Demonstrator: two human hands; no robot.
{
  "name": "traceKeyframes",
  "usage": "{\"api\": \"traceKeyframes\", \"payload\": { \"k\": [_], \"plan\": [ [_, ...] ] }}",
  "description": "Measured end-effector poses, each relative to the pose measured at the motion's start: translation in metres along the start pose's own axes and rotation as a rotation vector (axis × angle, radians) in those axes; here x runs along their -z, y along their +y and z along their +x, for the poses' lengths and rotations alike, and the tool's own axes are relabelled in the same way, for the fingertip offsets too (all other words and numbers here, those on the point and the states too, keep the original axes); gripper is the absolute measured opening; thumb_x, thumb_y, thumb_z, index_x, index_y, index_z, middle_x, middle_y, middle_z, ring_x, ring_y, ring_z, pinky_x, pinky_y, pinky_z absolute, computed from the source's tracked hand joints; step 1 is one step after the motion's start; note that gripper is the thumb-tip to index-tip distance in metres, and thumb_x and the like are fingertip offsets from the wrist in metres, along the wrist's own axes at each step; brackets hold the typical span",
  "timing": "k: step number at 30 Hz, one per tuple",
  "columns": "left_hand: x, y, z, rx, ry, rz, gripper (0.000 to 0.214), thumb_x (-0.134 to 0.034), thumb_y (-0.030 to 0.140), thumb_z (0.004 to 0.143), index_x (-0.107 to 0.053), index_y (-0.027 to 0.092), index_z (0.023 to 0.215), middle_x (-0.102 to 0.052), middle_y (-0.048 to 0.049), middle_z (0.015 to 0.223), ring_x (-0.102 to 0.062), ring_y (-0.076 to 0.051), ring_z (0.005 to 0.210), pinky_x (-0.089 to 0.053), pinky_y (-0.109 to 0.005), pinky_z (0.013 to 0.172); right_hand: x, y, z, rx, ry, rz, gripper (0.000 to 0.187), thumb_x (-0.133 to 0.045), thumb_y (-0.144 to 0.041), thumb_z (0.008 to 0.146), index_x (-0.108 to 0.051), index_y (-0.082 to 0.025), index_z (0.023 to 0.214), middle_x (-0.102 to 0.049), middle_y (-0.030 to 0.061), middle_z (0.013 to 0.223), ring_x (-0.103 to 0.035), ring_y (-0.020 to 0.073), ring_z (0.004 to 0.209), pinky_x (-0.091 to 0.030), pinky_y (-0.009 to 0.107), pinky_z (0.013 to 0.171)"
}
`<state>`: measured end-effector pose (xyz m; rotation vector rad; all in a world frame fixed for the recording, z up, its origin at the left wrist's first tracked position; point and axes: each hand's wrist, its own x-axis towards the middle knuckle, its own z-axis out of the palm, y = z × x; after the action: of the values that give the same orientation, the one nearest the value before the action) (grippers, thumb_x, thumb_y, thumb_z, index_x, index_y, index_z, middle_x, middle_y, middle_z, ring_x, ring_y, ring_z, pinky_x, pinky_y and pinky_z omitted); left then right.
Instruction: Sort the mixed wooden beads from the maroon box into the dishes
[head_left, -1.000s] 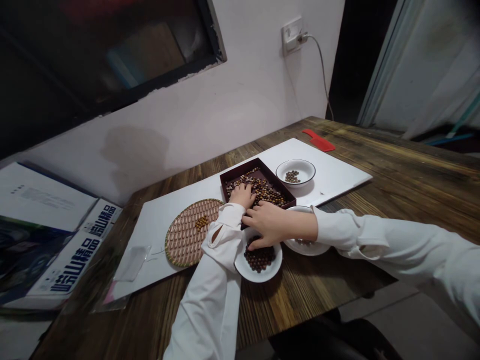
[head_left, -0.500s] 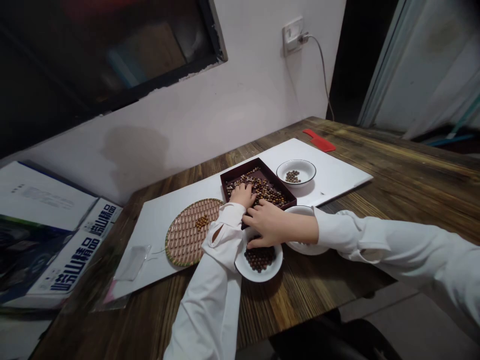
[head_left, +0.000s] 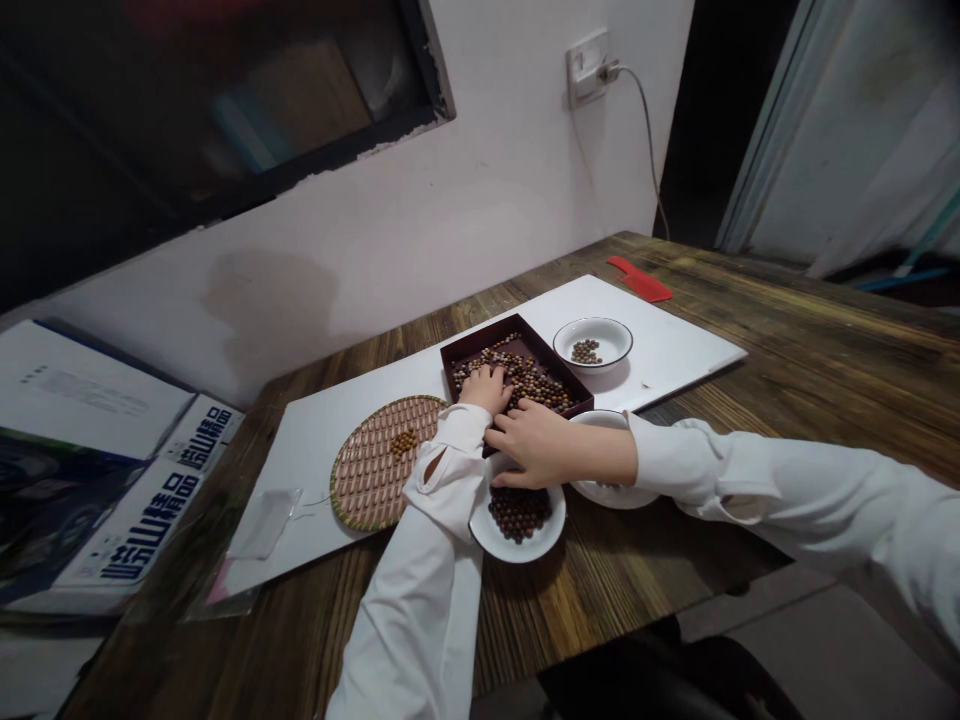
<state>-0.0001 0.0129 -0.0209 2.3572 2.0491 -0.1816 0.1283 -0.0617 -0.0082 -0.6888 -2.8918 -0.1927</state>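
My left hand (head_left: 487,388) rests in a dark red box (head_left: 480,350) full of mixed brown beads (head_left: 536,385), fingers curled among them. Beside it, my right hand (head_left: 531,445) hovers over the box's near edge and a white bowl (head_left: 544,535) of dark brown beads (head_left: 517,512); its fingers are bent together, and what they hold is too small to see. A second white bowl (head_left: 600,495) lies partly hidden under my right wrist. On my left, a round woven tray (head_left: 367,480) carries a small heap of tan beads (head_left: 403,442).
A white board (head_left: 675,350) on the wooden table (head_left: 825,370) bears the box, the tray and a far white bowl (head_left: 611,335) with a few beads. A red comb-like piece (head_left: 637,280) lies beyond it. Printed boxes (head_left: 142,520) sit at far left; a clear bag (head_left: 262,522) lies near the tray.
My right hand has lifted from the near bowl of dark beads and moved slightly toward the box. My left hand stays in the box.
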Motion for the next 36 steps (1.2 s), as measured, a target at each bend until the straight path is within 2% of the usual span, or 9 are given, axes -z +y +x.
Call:
{"api": "traceKeyframes", "payload": {
  "k": [13, 19, 26, 32, 36],
  "plan": [
    [-0.001, 0.000, 0.000, -0.004, 0.001, -0.002, 0.046, -0.039, 0.038, 0.091, -0.043, 0.016, 0.131, -0.046, -0.0163, 0.129, -0.043, -0.029, 0.120, -0.036, -0.040, 0.098, -0.003, 0.003, 0.001, 0.018, 0.001, 0.038, 0.046, -0.043, -0.051, 0.088, -0.057, -0.011, 0.106, -0.063, 0.0135, 0.100, -0.061, 0.0272, 0.086, -0.040, 0.038, 0.076],
    [-0.001, -0.001, 0.000, -0.010, 0.012, 0.003, 0.045, -0.039, 0.038, 0.092, -0.044, 0.016, 0.131, -0.046, -0.0158, 0.129, -0.044, -0.029, 0.120, -0.036, -0.040, 0.098, 0.001, 0.007, 0.003, 0.020, -0.063, 0.115, 0.047, -0.039, -0.052, 0.090, -0.056, -0.012, 0.107, -0.065, 0.0130, 0.098, -0.064, 0.0235, 0.076, -0.041, 0.032, 0.066],
    [-0.002, 0.000, -0.001, -0.008, 0.027, 0.013, 0.045, -0.040, 0.039, 0.091, -0.045, 0.016, 0.130, -0.047, -0.0153, 0.128, -0.045, -0.029, 0.118, -0.036, -0.039, 0.097, 0.008, 0.011, 0.004, -0.002, -0.143, 0.202, 0.049, -0.031, -0.051, 0.094, -0.059, -0.011, 0.095, -0.067, 0.0119, 0.085, -0.063, 0.0226, 0.072, -0.038, 0.030, 0.062],
    [-0.002, -0.001, 0.000, -0.004, 0.016, 0.010, 0.044, -0.040, 0.039, 0.091, -0.045, 0.017, 0.129, -0.047, -0.0155, 0.128, -0.045, -0.028, 0.118, -0.037, -0.039, 0.097, 0.004, 0.022, 0.005, 0.177, -0.116, 0.190, 0.036, -0.028, -0.028, 0.098, -0.060, -0.011, 0.092, -0.066, 0.0092, 0.086, -0.056, 0.0160, 0.067, -0.035, 0.029, 0.062],
    [-0.003, -0.001, 0.000, -0.004, 0.025, -0.001, 0.044, -0.040, 0.039, 0.091, -0.045, 0.017, 0.129, -0.047, -0.0146, 0.128, -0.045, -0.028, 0.119, -0.036, -0.039, 0.097, -0.003, 0.031, 0.006, 0.232, -0.111, 0.201, 0.031, -0.031, -0.022, 0.096, -0.060, -0.011, 0.094, -0.065, 0.0086, 0.083, -0.051, 0.0144, 0.063, -0.033, 0.028, 0.061]
  ]
}}
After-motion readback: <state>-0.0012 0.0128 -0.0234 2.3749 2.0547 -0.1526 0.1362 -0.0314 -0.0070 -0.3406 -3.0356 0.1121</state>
